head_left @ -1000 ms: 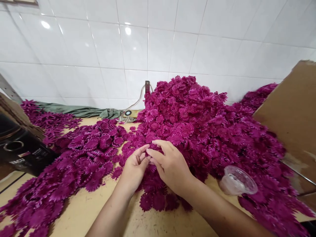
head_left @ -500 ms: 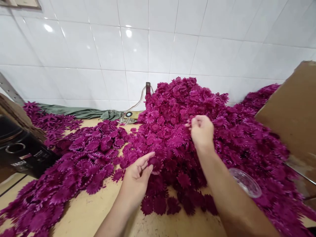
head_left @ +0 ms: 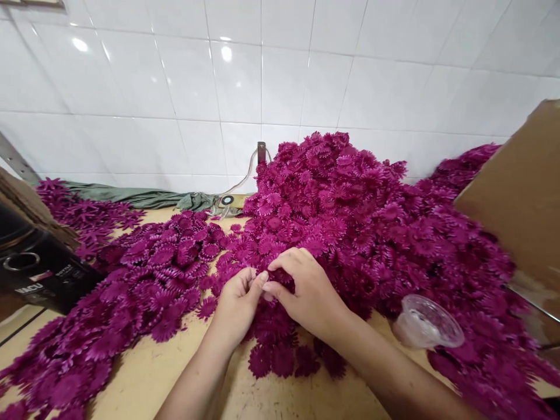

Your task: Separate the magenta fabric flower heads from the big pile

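Magenta flowers (head_left: 315, 192) are heaped at the rear edge of the tabletop (head_left: 142, 373). Seemingly light and soft, each is best pinched centrally. Left hand (head_left: 238, 300) and right hand (head_left: 311, 291) are narrowly curled; grip contents cannot be discerned.

Magenta flowers (head_left: 332, 192) (cloth (head_left: 131, 195) apparently grey-green).

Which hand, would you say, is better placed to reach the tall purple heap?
Probably the right hand: it is nearer the tall heap, while the left hand sits toward the lower heap.
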`<control>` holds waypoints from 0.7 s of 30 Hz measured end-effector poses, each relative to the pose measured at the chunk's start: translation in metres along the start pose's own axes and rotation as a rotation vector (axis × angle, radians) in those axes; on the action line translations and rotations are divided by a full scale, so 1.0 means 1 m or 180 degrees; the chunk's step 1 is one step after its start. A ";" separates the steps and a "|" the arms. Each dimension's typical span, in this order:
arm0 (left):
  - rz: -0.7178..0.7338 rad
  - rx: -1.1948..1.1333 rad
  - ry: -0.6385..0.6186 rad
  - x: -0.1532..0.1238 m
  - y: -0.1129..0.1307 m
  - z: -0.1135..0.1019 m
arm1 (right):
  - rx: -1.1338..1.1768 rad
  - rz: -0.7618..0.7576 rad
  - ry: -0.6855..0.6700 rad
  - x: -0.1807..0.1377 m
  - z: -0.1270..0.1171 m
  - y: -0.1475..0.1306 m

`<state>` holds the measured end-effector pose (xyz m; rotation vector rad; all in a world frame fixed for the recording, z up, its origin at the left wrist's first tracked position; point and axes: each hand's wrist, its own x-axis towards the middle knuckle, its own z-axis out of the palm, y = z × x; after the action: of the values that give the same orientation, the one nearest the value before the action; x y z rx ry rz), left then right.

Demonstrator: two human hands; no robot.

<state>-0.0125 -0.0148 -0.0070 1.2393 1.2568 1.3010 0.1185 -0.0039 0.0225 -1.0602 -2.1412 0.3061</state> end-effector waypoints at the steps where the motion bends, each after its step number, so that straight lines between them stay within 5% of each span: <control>1: 0.0030 0.0071 0.0029 0.000 0.000 0.000 | 0.0141 0.0176 -0.0056 0.000 0.002 0.001; 9: 0.0074 0.0121 -0.0079 -0.006 0.005 0.001 | 0.1493 0.1170 -0.0247 0.007 0.003 0.014; 21: 0.0399 0.0873 0.0150 -0.004 -0.004 0.003 | 0.1319 0.1028 -0.0216 0.004 0.003 0.011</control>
<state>-0.0096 -0.0186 -0.0117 1.5079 1.4471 1.2827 0.1208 0.0065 0.0170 -1.1519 -1.8437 0.9062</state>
